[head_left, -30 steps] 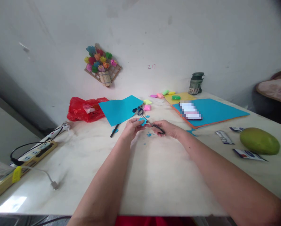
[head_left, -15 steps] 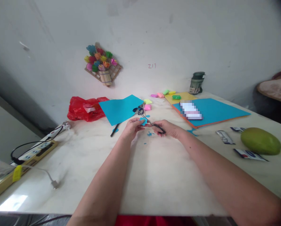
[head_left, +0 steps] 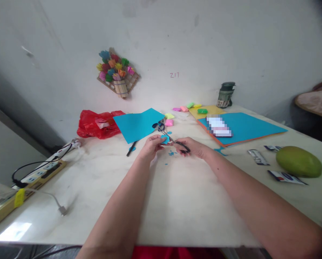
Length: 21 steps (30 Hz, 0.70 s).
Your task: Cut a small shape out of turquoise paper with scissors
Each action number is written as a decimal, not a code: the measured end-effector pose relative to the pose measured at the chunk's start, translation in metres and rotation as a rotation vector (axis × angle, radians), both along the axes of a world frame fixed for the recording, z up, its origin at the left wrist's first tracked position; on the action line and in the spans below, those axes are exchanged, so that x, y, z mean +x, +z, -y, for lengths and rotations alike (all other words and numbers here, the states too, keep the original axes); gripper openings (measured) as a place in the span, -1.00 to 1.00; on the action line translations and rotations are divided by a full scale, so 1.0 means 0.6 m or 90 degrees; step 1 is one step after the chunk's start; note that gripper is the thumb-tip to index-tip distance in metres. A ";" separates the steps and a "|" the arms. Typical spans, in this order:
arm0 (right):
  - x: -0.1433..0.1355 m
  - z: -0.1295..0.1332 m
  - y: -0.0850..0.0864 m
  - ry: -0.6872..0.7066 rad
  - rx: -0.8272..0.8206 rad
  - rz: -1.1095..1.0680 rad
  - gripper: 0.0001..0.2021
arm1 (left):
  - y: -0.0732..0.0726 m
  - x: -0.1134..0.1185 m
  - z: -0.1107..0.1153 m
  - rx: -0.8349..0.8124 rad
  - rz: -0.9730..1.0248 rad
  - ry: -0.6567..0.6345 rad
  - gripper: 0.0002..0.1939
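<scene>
My left hand (head_left: 154, 144) pinches a small blue paper piece (head_left: 165, 139) between thumb and fingers. Scissors (head_left: 171, 140) with black handles are in my right hand (head_left: 188, 145), fingers through the loops, the blades up against the paper piece. Tiny blue paper scraps (head_left: 172, 153) lie on the table below my hands. Beyond them a large blue paper sheet (head_left: 139, 124) rests near a black spoon-like object (head_left: 155, 126) and a second dark-handled tool. A black pen (head_left: 131, 149) lies left of my left hand, over a blue paper bit.
Left stand a red plastic bag (head_left: 98, 124) and a power strip (head_left: 42, 176) with cables. At right are a phone (head_left: 219, 126) on blue sheets (head_left: 252, 126), a green mango-like fruit (head_left: 298, 162) and small packets (head_left: 258, 157). Clay packs (head_left: 169, 122) and a dark green cup (head_left: 225, 95) stand behind.
Hardly anything differs. The scissors and the blue paper piece have shifted very slightly in my hands; both arms stay in about the same place.
</scene>
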State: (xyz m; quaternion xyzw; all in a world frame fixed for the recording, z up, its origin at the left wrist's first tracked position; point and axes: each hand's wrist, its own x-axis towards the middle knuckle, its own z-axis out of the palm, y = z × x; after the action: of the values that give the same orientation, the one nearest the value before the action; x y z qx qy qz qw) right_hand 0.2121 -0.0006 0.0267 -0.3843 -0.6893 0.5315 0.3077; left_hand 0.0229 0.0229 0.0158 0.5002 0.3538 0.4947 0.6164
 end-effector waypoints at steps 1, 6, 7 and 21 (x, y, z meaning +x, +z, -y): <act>0.000 -0.001 -0.001 -0.001 0.000 -0.001 -0.77 | 0.001 0.000 0.000 -0.002 0.000 0.000 -0.77; 0.002 -0.007 -0.009 0.005 0.003 -0.009 -0.71 | 0.002 0.000 0.002 -0.001 0.001 -0.006 -0.76; 0.002 -0.008 -0.009 0.005 0.001 -0.011 -0.72 | 0.002 0.000 0.002 0.001 0.002 -0.007 -0.76; 0.004 -0.021 -0.015 -0.205 0.036 0.054 -0.65 | 0.002 -0.003 0.001 0.039 0.001 0.030 -0.75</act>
State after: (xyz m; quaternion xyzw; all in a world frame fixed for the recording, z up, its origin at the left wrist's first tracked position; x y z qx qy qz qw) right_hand 0.2146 0.0122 0.0178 -0.5031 -0.6461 0.4390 0.3698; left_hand 0.0212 0.0223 0.0169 0.5103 0.3495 0.5200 0.5891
